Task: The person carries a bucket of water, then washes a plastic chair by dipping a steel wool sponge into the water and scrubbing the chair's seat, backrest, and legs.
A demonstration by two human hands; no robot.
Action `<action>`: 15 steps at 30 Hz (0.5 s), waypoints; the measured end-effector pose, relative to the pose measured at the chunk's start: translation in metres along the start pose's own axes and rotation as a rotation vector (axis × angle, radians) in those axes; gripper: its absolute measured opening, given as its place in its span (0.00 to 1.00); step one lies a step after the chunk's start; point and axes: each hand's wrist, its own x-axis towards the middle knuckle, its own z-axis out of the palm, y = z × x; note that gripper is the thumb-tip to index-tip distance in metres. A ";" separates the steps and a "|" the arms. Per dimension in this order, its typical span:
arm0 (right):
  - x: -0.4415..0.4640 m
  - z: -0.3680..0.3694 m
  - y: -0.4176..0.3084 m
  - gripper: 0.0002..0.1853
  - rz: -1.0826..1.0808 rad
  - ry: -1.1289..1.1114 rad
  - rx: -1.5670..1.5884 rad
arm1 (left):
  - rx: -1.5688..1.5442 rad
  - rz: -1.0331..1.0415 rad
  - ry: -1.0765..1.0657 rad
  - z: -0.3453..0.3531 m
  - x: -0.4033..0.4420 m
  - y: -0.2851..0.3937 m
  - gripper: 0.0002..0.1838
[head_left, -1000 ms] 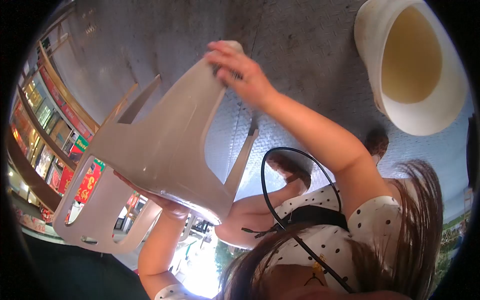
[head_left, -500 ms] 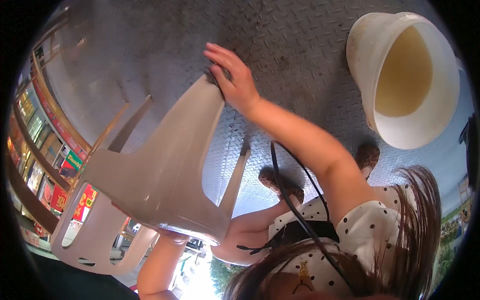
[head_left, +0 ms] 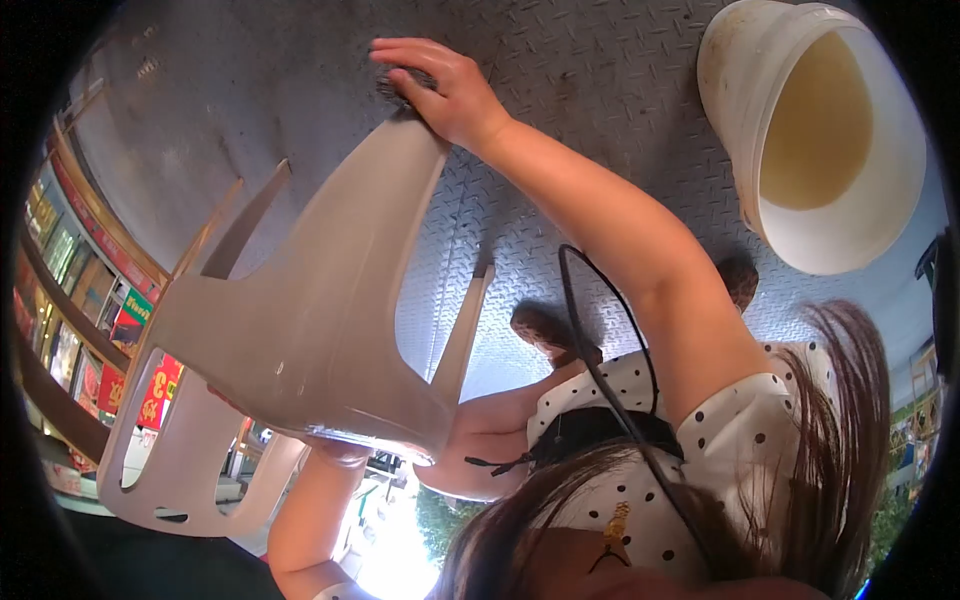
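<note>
A light grey-beige plastic chair (head_left: 310, 290) is tipped over in front of me, its legs pointing up and away. My right hand (head_left: 445, 95) presses a dark, wiry steel wool scrubber (head_left: 405, 90) against the end of one chair leg, fingers stretched over it. Low at the seat side, my left hand (head_left: 342, 452) holds the chair from beneath. Most of its fingers are hidden behind the plastic.
A white bucket (head_left: 735, 120) with cloudy yellowish liquid stands at the right on the metal tread-plate floor (head_left: 590, 130). Shelves with colourful goods and red signs (head_left: 155, 390) are at the left. A black cable (head_left: 600, 390) loops by my body.
My right hand and the scrubber have shifted up and left, to the tip of the chair leg. The chair appears slightly higher in view, still held by my left hand.
</note>
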 end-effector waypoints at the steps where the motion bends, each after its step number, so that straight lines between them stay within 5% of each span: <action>1: 0.002 -0.002 0.000 0.15 -0.006 -0.002 -0.016 | 0.005 0.002 -0.003 0.000 -0.001 0.000 0.58; 5: -0.044 0.004 -0.011 0.14 0.012 0.278 -0.088 | -0.001 0.003 0.008 0.005 -0.007 -0.001 0.58; 8: 0.007 0.001 0.010 0.14 -0.063 0.062 -0.071 | 0.003 -0.003 0.003 0.004 -0.008 0.000 0.58; 12: 0.048 0.003 -0.001 0.11 0.267 -0.514 -0.229 | 0.007 -0.009 0.013 -0.001 0.001 -0.003 0.59; 15: 0.035 0.010 -0.046 0.09 0.333 -0.539 -0.183 | -0.002 -0.015 0.025 -0.007 0.009 -0.004 0.59</action>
